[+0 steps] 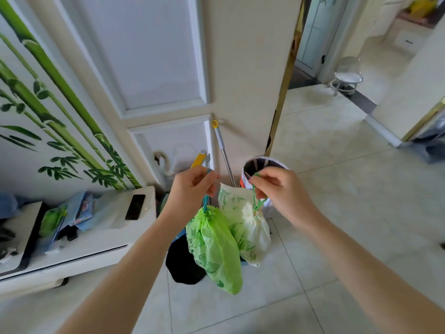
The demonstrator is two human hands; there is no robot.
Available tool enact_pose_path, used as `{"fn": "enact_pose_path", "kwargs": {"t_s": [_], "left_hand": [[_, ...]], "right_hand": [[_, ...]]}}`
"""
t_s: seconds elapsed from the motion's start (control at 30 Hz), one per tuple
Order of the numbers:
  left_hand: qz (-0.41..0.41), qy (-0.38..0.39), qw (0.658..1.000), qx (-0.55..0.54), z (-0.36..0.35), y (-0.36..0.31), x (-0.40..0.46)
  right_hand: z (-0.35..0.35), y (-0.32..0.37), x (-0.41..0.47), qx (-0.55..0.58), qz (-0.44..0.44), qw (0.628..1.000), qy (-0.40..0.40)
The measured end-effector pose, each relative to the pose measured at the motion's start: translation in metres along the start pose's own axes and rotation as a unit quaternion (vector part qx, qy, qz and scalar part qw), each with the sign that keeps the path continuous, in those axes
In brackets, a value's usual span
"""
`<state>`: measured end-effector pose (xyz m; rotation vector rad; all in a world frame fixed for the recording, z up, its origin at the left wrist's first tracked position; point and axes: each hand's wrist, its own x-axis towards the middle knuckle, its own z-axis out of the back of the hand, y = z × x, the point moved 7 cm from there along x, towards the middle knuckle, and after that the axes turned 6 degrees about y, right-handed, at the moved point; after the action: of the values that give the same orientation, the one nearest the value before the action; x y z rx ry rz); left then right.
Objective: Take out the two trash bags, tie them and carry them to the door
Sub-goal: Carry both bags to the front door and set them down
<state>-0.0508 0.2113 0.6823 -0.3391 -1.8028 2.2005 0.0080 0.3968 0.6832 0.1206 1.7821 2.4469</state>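
Note:
A bright green trash bag hangs in the air from its blue drawstring, and my left hand is shut on that string. Beside it on the right hangs a pale cream bag with green print, its green drawstring pinched in my right hand. Both bags are gathered shut at the neck and touch each other. They hang in front of a white panelled door.
A small white bin stands behind my right hand, and a dark bin sits below the bags. A mop handle leans on the door. A low white cabinet lies left. Tiled floor opens right.

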Motion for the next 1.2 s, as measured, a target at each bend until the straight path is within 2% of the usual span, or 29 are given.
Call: {"fn": "enact_pose_path", "kwargs": {"t_s": [0.27, 0.5, 0.73, 0.97, 1.13, 1.2], "left_hand": [[0.009, 0.109, 0.992, 0.065, -0.054, -0.022, -0.026], [0.031, 0.194, 0.972, 0.131, -0.135, 0.000, -0.050], [0.009, 0.303, 0.937, 0.172, -0.257, 0.000, -0.072], [0.028, 0.348, 0.926, 0.146, -0.390, -0.011, -0.094], [0.012, 0.437, 0.883, 0.169, -0.494, -0.032, -0.098], [0.020, 0.454, 0.877, 0.155, -0.532, -0.042, -0.098]], "right_hand": [[0.061, 0.005, -0.067, -0.034, -0.054, 0.989, -0.133], [0.112, -0.049, -0.145, -0.092, -0.152, 0.957, -0.230], [0.181, -0.102, -0.228, -0.060, -0.236, 0.929, -0.278], [0.260, -0.144, -0.305, -0.005, -0.280, 0.902, -0.329], [0.321, -0.164, -0.350, 0.023, -0.301, 0.879, -0.369], [0.349, -0.172, -0.369, 0.023, -0.309, 0.862, -0.402]]}}
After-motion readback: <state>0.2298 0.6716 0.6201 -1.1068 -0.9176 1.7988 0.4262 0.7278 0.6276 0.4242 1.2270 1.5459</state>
